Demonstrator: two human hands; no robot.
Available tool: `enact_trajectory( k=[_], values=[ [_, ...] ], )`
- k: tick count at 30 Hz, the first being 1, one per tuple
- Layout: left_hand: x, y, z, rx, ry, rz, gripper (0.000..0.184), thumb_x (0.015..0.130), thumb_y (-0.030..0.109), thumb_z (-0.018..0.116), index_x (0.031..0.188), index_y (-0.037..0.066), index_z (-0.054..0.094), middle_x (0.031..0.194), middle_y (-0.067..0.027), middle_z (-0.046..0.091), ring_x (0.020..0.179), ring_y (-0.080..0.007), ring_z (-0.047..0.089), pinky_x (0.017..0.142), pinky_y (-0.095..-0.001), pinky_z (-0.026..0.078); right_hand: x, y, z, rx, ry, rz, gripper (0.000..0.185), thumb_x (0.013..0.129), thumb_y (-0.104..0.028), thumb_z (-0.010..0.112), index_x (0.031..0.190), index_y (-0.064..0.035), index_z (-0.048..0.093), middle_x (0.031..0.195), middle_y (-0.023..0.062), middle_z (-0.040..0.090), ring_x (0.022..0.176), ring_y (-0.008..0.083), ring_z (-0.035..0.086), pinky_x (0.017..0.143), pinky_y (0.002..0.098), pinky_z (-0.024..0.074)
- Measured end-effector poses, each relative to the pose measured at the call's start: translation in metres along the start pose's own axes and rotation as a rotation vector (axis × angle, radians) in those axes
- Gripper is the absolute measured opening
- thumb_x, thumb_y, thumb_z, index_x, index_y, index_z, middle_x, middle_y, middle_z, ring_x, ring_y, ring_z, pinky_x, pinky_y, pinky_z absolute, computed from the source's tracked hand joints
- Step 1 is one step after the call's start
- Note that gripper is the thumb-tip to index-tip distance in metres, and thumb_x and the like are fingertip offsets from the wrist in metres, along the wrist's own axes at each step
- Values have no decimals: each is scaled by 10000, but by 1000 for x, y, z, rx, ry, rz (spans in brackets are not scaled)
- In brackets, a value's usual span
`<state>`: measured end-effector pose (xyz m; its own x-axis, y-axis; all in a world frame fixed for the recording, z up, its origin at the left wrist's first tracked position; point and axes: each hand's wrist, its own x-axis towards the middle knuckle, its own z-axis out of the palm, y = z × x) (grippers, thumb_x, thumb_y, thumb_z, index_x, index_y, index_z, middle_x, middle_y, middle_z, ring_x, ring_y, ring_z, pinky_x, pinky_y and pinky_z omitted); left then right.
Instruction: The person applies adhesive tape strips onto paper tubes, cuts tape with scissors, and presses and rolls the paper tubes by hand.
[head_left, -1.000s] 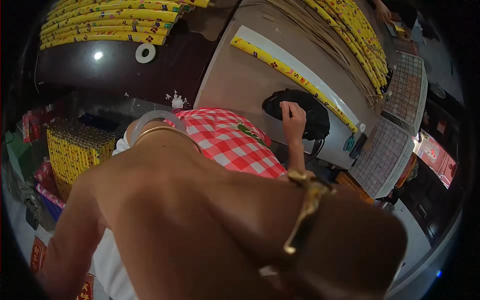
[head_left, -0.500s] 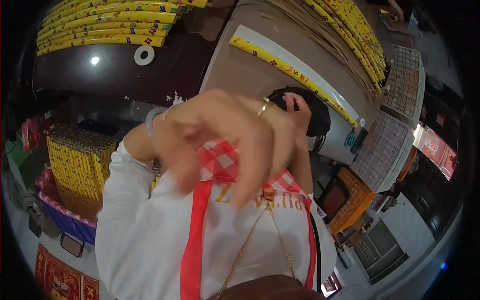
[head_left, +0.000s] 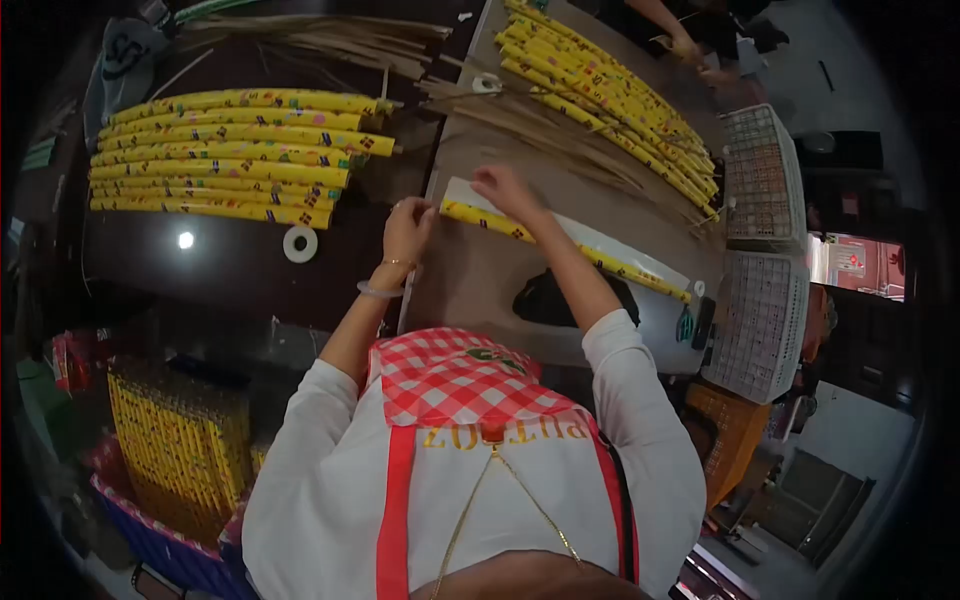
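Yellow printed roll (head_left: 640, 276) lies on the table (head_left: 475, 285) at two o'clock from the middle of our view, its long axis running from ten o'clock down to four, one end near our hands and the other pointing toward the teal scissors (head_left: 685, 323). Along its upper edge we see a white strip (head_left: 620, 247). Our left hand (head_left: 408, 232), at half past ten, is just beside the ten o'clock end, thumb and fingers drawn close together; we cannot tell whether they pinch anything. Our right hand (head_left: 510, 195), near twelve, hangs over that end with fingers curled, its gap narrow; whether it holds or touches anything we cannot tell.
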<state>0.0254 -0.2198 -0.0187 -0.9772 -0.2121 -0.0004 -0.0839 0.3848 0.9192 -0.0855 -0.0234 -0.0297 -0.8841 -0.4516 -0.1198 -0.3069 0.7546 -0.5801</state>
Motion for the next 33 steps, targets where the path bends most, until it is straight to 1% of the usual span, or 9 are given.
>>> enact_trajectory(
  k=[5,8,9,11,13,15,17,23,33],
  values=[
    [1,-9,-2,12,6,31,156,792,152,581,868,16,573,776,-134,577,709,-245,570,643,-314,453,11,-12,4,206,-150,74,344,787,-250,620,981,30,569,856,101,614,787,173,576,691,298,460],
    [-4,-13,1,-7,36,79,163,793,157,578,875,16,575,796,-130,582,727,-242,572,658,-312,452,8,-51,-9,342,143,-1,222,812,-195,596,903,8,585,782,66,576,711,137,539,626,264,443],
    [-7,-12,0,-34,29,17,145,791,140,570,869,18,573,793,-133,576,743,-258,566,668,-323,450,-6,-96,-33,694,229,33,206,838,-205,560,836,-1,586,756,35,566,669,181,534,616,282,438],
    [-8,-18,1,-27,18,-55,129,789,121,561,868,21,575,795,-129,572,762,-268,562,682,-332,449,-35,-174,-101,924,260,-272,263,876,-231,488,742,-17,563,669,19,515,558,169,459,613,291,401],
    [-11,-23,1,9,-14,-65,130,789,119,561,874,22,579,800,-122,574,765,-261,563,686,-330,450,-63,-226,-148,1348,244,-859,394,911,-347,414,672,-74,569,638,14,520,537,120,443,708,311,377],
    [-9,-19,0,-12,19,-42,149,773,140,585,865,22,584,799,-124,561,758,-246,560,686,-324,450,-97,-263,-199,1248,281,-1186,432,909,-369,402,612,-92,550,587,12,506,504,127,430,725,321,368],
    [-6,-47,4,58,-92,25,168,761,152,604,858,16,580,768,-114,547,731,-243,536,667,-325,436,-122,-279,-219,1179,276,-1315,430,908,-364,402,605,-94,543,582,11,500,501,127,425,724,320,367],
    [-5,-44,4,124,-142,136,205,738,135,622,899,15,581,770,-107,550,741,-233,518,695,-331,418,-162,-290,-221,1076,207,-1294,424,905,-348,404,583,-99,523,565,10,483,493,126,412,721,317,362],
    [-6,-43,4,128,-139,113,217,737,137,624,912,17,578,783,-95,529,738,-218,511,697,-322,417,-189,-286,-214,1047,78,-1220,422,901,-320,406,546,-106,489,536,7,455,478,125,391,717,313,355]
  ],
)
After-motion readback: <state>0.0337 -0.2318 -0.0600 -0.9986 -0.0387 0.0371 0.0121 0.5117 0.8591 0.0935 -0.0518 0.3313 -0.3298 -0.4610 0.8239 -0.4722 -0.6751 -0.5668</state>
